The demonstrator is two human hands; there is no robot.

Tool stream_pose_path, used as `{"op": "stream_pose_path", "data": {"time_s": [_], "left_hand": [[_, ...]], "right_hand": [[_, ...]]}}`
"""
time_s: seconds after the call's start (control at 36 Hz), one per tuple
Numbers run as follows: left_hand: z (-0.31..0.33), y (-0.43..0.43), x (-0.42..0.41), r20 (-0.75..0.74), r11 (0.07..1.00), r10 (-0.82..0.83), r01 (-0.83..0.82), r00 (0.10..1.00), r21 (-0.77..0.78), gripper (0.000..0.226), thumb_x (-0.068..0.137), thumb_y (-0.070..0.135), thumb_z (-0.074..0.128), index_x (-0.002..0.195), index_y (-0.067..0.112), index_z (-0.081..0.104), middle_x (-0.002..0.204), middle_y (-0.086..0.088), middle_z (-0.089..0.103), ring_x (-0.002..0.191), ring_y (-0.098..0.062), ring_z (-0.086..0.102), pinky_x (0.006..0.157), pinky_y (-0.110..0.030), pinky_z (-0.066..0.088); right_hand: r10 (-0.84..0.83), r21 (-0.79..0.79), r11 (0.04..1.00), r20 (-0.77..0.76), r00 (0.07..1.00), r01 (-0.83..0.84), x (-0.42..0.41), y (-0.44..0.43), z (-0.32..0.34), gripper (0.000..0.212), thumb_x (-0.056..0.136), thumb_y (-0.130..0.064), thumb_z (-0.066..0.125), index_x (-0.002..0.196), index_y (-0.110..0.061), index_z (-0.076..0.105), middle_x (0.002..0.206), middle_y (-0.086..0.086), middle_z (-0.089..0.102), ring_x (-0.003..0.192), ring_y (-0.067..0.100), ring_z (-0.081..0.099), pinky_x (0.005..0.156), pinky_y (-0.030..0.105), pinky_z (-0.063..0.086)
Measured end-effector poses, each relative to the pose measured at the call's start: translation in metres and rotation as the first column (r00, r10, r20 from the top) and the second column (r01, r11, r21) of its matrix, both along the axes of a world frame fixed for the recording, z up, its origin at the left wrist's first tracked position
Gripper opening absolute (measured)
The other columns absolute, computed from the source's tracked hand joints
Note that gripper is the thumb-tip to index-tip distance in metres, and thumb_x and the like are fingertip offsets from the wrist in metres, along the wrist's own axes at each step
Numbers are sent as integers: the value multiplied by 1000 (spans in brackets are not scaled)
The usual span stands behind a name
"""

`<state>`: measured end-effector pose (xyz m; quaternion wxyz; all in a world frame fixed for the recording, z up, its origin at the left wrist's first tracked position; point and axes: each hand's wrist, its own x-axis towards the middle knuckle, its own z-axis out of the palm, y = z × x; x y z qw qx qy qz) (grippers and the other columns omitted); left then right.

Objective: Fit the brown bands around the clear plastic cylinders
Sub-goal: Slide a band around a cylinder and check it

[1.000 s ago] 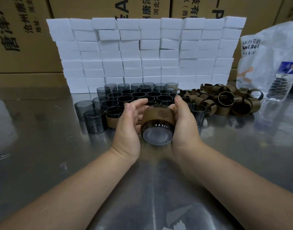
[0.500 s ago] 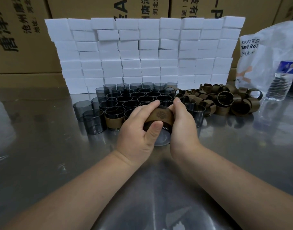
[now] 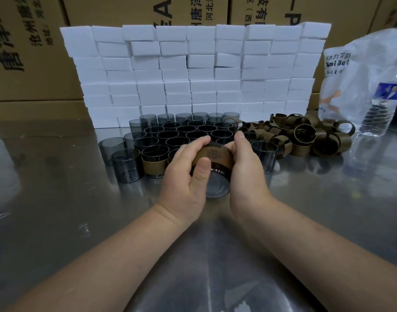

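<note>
Since a moment ago the left thumb has slid down over the brown band (image 3: 212, 155), which sits around the smoky clear cylinder (image 3: 216, 183), tilted with its base toward the camera. Left hand (image 3: 184, 179) wraps it from the side, thumb pressed on the band's lower edge; right hand (image 3: 247, 167) cups the other side, fingers curled over the top. Both are closed on it, above the steel desk (image 3: 58, 221). Just behind, a cluster of bare cylinders (image 3: 181, 131), one already banded (image 3: 153, 164). To the right, a heap of loose bands (image 3: 305, 136), then a water bottle (image 3: 382, 109). White foam blocks (image 3: 193, 70) are stacked against cardboard boxes (image 3: 31, 52).
</note>
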<state>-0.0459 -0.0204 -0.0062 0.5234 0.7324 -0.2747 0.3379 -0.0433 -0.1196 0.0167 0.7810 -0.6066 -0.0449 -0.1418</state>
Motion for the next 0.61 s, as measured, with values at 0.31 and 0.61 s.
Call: {"op": "stream_pose_path", "data": {"time_s": [0.31, 0.61], "left_hand": [[2, 1, 0, -168, 980, -21, -13, 986, -197, 46, 80, 62, 22, 116, 41, 40, 117, -2, 56, 112, -10, 52, 101, -33, 39], [3, 4, 0, -96, 996, 51, -44, 994, 73, 31, 82, 57, 34, 111, 48, 42, 117, -4, 54, 106, -11, 53, 95, -35, 43]], "right_hand": [[102, -430, 903, 266, 958, 23, -7, 2, -7, 57, 86, -48, 27, 134, -23, 47, 132, -1, 52, 124, 7, 47, 107, 33, 36], [-9, -425, 896, 281, 960, 132, -2, -5, -9, 60, 89, -48, 20, 119, -18, 62, 111, -3, 67, 108, 10, 59, 96, 40, 46]]}}
